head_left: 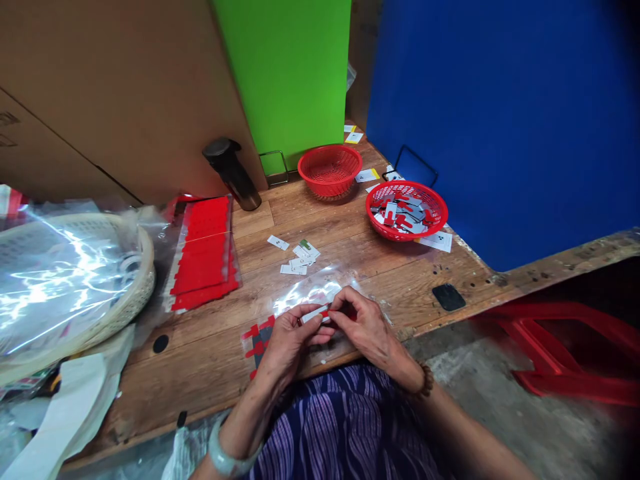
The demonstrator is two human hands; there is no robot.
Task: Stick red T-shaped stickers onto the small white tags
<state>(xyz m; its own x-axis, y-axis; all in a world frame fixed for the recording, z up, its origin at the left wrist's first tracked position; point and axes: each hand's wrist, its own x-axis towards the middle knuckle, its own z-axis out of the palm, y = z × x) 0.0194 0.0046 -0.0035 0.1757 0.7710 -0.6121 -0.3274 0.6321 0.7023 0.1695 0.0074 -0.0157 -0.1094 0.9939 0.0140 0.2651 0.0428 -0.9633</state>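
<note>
Centrally, both hands meet over the near edge of the wooden surface [200, 360], and clock directions are read from this point, twelve lying straight ahead. The left hand [293, 337] pinches a small white card [311, 315] with a red part between thumb and fingers; the right hand [361, 327] pinches the card's right end between thumb and forefinger. The card is thus raised between the two hands, above a clear plastic sheet [320, 285]. At eight o'clock, beside the left hand, lie red-and-grey pieces [257, 347]. At eleven, near the hands, loose cards [303, 255] partly overlap; farther off, a dark bottle [235, 177] appears tilted in this view. Red sheets [203, 260] lie stacked at ten, and a pale basket [145, 267] covered with clear plastic stands at nine. Two red baskets are shown: the far basket [330, 160] at twelve, before a green panel [295, 73], and the near basket [439, 212] at one, holding white, grey and red pieces, before a blue panel [500, 120]. A black pad [449, 297] lies at three.
</note>
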